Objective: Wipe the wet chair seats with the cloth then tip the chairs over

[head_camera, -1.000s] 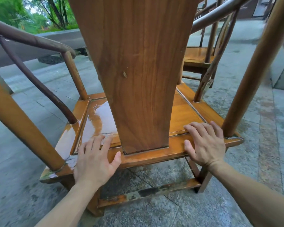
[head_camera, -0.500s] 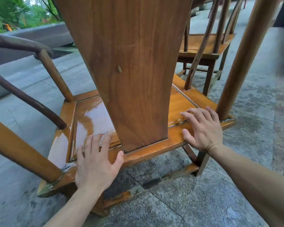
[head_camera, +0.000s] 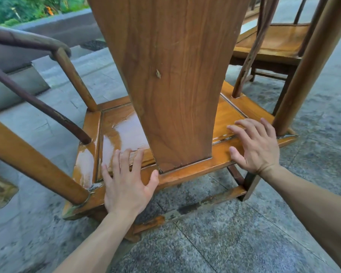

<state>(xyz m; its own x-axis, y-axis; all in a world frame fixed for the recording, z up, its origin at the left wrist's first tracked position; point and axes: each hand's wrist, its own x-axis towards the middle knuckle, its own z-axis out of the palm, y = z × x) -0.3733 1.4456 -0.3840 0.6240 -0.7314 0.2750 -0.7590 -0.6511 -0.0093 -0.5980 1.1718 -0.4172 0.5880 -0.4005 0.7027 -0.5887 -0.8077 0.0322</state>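
1. We're looking down from behind the wooden chair point(head_camera: 165, 75), with its wide back splat filling the middle of the view and the seat point(head_camera: 124, 133) stretching away beyond it.
2. Our left hand point(head_camera: 126, 186) lies flat on the near edge of the seat, left of the splat. The fingers are straight and spread, reaching onto the seat panel, and the thumb sits on the rear rail right beside the splat's foot.
3. Our right hand point(head_camera: 256, 146) lies flat on the near edge too, right of the splat and close to the near right corner, just beside the round back post point(head_camera: 307, 69). Fingers are spread here as well, thumb over the rail's edge. Neither hand is pinching or holding anything.
4. The seat is visibly wet: a shiny sheet of water covers the panel's left half and the left rail.
5. The curved dark armrest point(head_camera: 37, 103) drops into the seat's left edge.
6. A second wooden chair point(head_camera: 274, 44) stands past the far right corner, apart from ours.
7. Everything sits on damp grey stone paving point(head_camera: 224, 243). A low grey wall point(head_camera: 57, 28) with greenery behind it runs across the top left.
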